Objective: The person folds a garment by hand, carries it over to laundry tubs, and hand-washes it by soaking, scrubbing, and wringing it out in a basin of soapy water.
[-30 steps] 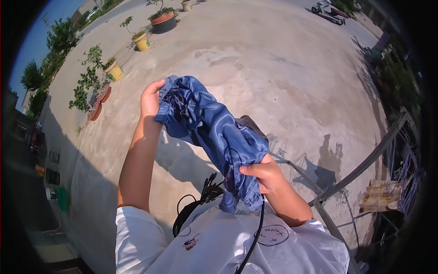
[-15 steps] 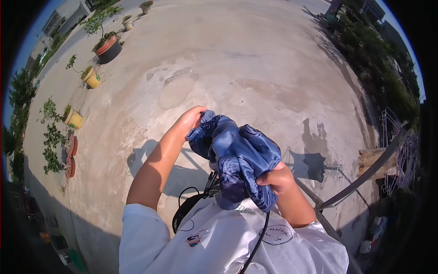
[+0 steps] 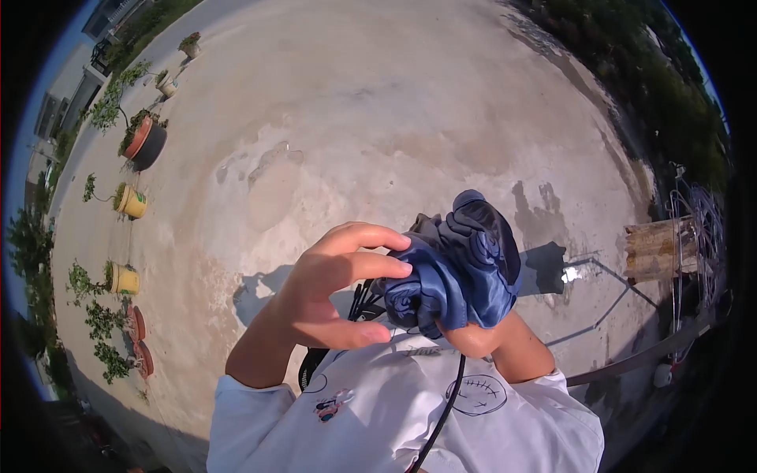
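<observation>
A shiny blue cloth [image 3: 461, 264] is bunched into a ball in front of my chest. My right hand [image 3: 473, 340] is under the bundle and mostly hidden by it, gripping it from below. Beside it on the left, my left hand [image 3: 331, 288] has its fingers spread and curved, with the fingertips touching the side of the cloth but not closed on it. A black cable [image 3: 441, 418] hangs down over my white shirt [image 3: 394, 426].
Bare concrete ground [image 3: 378, 118] stretches ahead. Several potted plants [image 3: 130, 201] line the left side. A grey metal rack [image 3: 631, 359] and a wooden block [image 3: 658, 248] stand at the right, with bushes [image 3: 670, 87] behind.
The stretched-out cloth has been gathered into a tight ball over my right hand. My left hand let go of its end and now rests open against the bundle. The view has swung.
</observation>
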### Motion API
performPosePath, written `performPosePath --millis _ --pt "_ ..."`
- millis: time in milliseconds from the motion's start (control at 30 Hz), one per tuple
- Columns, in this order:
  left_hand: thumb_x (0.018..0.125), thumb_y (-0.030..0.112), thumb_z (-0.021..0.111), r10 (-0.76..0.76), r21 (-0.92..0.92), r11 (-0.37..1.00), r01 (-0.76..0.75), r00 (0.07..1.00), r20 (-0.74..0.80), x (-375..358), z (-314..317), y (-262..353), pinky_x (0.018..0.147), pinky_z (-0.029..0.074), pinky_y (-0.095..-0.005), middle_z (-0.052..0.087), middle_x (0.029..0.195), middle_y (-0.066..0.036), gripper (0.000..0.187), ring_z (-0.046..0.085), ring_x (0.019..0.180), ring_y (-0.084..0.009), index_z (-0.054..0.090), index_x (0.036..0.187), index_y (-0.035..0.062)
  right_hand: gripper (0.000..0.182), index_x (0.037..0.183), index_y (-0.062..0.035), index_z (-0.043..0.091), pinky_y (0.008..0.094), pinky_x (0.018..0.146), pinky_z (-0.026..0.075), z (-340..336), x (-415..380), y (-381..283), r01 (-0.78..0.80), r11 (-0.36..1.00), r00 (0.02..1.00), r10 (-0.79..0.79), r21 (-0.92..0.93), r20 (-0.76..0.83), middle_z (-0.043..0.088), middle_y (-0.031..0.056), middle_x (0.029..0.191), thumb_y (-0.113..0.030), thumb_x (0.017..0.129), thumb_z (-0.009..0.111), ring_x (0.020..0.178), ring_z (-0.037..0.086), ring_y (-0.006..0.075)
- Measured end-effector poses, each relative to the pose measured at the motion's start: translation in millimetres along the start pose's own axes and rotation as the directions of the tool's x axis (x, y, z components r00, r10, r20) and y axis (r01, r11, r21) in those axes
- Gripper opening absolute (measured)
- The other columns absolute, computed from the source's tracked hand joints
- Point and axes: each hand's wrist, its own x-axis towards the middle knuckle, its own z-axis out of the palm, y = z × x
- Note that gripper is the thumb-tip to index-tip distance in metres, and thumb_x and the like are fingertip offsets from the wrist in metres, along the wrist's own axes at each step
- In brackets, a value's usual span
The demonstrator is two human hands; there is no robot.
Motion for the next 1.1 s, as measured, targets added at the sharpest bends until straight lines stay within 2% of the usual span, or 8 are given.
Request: performPosePath --millis 167,367,467,667,867,967,1067,1100 --pt "0.057 0.011 0.083 0.174 0.397 0.908 -0.133 0.982 -0.068 61.5 15.1 -20.4 0.081 0.045 -0.0399 0.056 0.112 -0.017 0.044 0.055 0.098 -0.0331 0.062 0.095 0.0048 0.074 0.135 0.0039 0.032 0.0399 0.108 0.025 -36.2 12.5 11.2 -0.112 0.971 0.978 0.145 0.213 -0.150 0.050 0.0169 0.129 -0.008 0.068 0.059 0.123 0.046 0.0274" --pt "0.057 0.007 0.082 0.052 0.301 0.952 -0.047 0.999 -0.009 126.5 1.7 -68.1 0.081 0.045 -0.0388 0.055 0.111 -0.012 0.039 0.050 0.107 -0.0311 0.063 0.090 0.0063 0.075 0.135 0.0042 0.033 0.0395 0.108 0.026 -76.4 45.2 29.3 -0.138 0.944 0.936 0.223 0.300 -0.272 0.050 0.0167 0.129 -0.010 0.067 0.061 0.123 0.046 0.0276" --pt "0.059 0.006 0.081 0.014 0.145 0.989 -0.014 1.000 0.003 157.8 -8.5 -100.6 0.083 0.045 -0.0382 0.056 0.109 -0.010 0.033 0.046 0.111 -0.0292 0.064 0.087 0.0062 0.075 0.134 0.0043 0.033 0.0394 0.108 0.026 -94.0 66.4 48.6 -0.147 0.930 0.906 0.263 0.337 -0.331 0.050 0.0166 0.129 -0.010 0.066 0.061 0.123 0.047 0.0276" --pt "0.077 0.002 0.066 -0.079 -0.159 0.982 0.098 0.989 0.124 225.5 -40.1 -158.4 0.088 0.043 -0.0371 0.054 0.112 -0.010 0.007 0.046 0.112 -0.0252 0.066 0.084 0.0030 0.076 0.134 0.0046 0.034 0.0391 0.108 0.026 -134.9 112.8 87.2 -0.149 0.878 0.797 0.379 0.455 -0.470 0.050 0.0165 0.129 -0.012 0.065 0.062 0.122 0.047 0.0278" --pt "0.086 0.003 0.054 -0.245 -0.364 0.875 0.320 0.940 0.237 301.0 -55.4 -200.7 0.095 0.039 -0.0364 0.052 0.115 -0.012 0.012 0.046 0.113 -0.0219 0.065 0.090 0.0005 0.085 0.136 0.0031 0.029 0.0389 0.107 0.032 -190.3 153.5 98.2 -0.026 0.755 0.632 0.520 0.655 -0.574 0.045 0.0185 0.133 -0.009 0.060 0.065 0.124 0.045 0.0281" --pt "0.084 0.003 0.054 -0.206 -0.377 0.876 0.299 0.941 0.268 338.6 -47.8 -219.5 0.096 0.037 -0.0363 0.048 0.121 -0.015 0.017 0.045 0.114 -0.0221 0.065 0.097 0.0002 0.083 0.139 0.0030 0.022 0.0384 0.108 0.029 -223.9 160.0 115.5 0.011 0.754 0.696 0.466 0.656 -0.547 0.040 0.0183 0.137 0.000 0.063 0.055 0.127 0.041 0.0282" --pt "0.080 0.005 0.057 -0.003 -0.343 0.937 0.072 0.980 0.197 372.6 -28.3 -244.5 0.098 0.034 -0.0363 0.042 0.127 -0.018 0.026 0.044 0.116 -0.0234 0.063 0.105 0.0010 0.084 0.142 0.0029 0.015 0.0380 0.108 0.026 -265.7 161.7 137.0 0.044 0.767 0.761 0.389 0.640 -0.519 0.036 0.0183 0.140 0.007 0.064 0.047 0.130 0.038 0.0286" --pt "0.075 0.013 0.064 0.060 -0.234 0.972 -0.009 0.976 0.211 385.2 -21.8 -251.1 0.100 0.032 -0.0408 0.040 0.130 -0.019 0.036 0.041 0.119 -0.0297 0.063 0.111 0.0062 0.084 0.142 0.0028 0.014 0.0380 0.109 0.025 -280.8 160.9 144.6 0.049 0.778 0.780 0.362 0.627 -0.511 0.035 0.0185 0.141 0.008 0.064 0.045 0.131 0.036 0.0288"
